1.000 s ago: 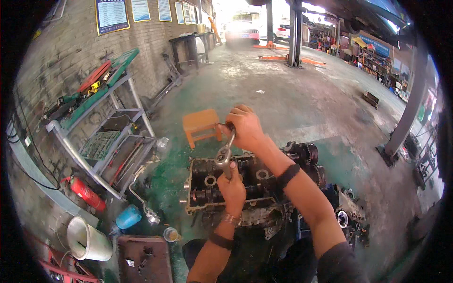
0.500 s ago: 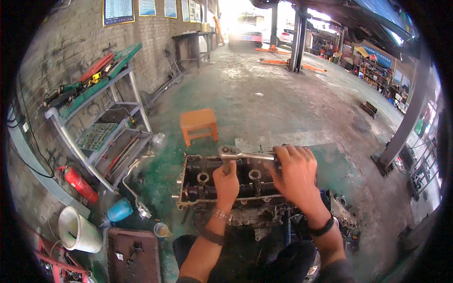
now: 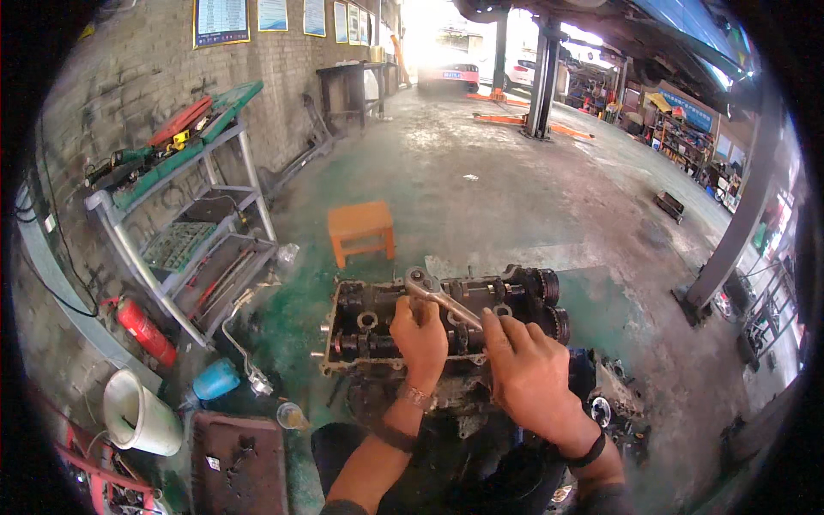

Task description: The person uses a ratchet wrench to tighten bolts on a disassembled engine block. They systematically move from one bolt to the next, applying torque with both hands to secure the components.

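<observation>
At lower left, a brown tray (image 3: 238,491) is seen, with a clear cup (image 3: 292,417) placed just beside it. The handle of a ratchet wrench (image 3: 450,302) is grasped in the clenched fingers of the right hand (image 3: 534,378); the tool is positioned above an engine assembly (image 3: 367,345). The left hand (image 3: 419,345) is placed just below the wrench's head, its fingers curled; whether anything is gripped there cannot be told. Beyond, an orange stool (image 3: 360,223) and a dark lift post (image 3: 540,86) are shown.

The left hand (image 3: 419,343) and right hand (image 3: 534,373) are curled, slightly apart.
</observation>
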